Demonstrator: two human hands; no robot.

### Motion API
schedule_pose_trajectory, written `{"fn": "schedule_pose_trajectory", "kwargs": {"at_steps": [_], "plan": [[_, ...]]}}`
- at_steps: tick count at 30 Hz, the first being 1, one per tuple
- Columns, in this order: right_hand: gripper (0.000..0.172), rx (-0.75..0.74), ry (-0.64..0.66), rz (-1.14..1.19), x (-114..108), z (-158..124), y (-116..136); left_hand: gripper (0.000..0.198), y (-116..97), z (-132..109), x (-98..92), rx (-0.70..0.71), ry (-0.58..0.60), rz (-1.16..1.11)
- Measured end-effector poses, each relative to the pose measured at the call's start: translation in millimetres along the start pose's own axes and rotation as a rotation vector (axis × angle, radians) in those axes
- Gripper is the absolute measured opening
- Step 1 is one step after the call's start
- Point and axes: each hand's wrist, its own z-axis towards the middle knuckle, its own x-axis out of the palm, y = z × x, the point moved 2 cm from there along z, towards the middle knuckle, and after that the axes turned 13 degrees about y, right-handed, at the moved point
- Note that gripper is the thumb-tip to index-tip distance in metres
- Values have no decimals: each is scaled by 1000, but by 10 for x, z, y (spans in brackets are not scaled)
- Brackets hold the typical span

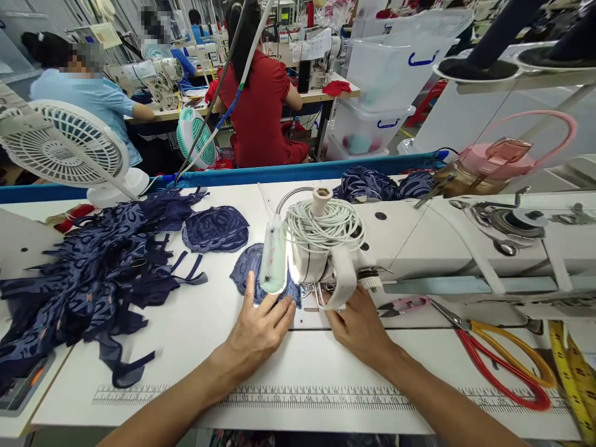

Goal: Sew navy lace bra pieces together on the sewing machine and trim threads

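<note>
Forearms [177, 403] are slanting inward, left hand [261, 329] lying spread on navy lace [244, 267] at its twelve o'clock, right hand [361, 329] hiding its grip. Probably limp and light, the lace is needing flat pressing near its edge.

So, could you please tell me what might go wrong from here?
The right hand sits close to the needle end of the sewing machine, so a finger might get pricked. The navy lace piece under the left hand could shift and pucker. The right forearm might knock the nearby scissors.
</note>
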Motion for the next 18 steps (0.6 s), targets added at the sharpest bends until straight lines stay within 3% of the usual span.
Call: {"fn": "schedule_pose_trajectory", "kwargs": {"at_steps": [18], "plan": [[26,96,1,-12,37,32,-85,36,111,171,75,-59,32,-1]]}}
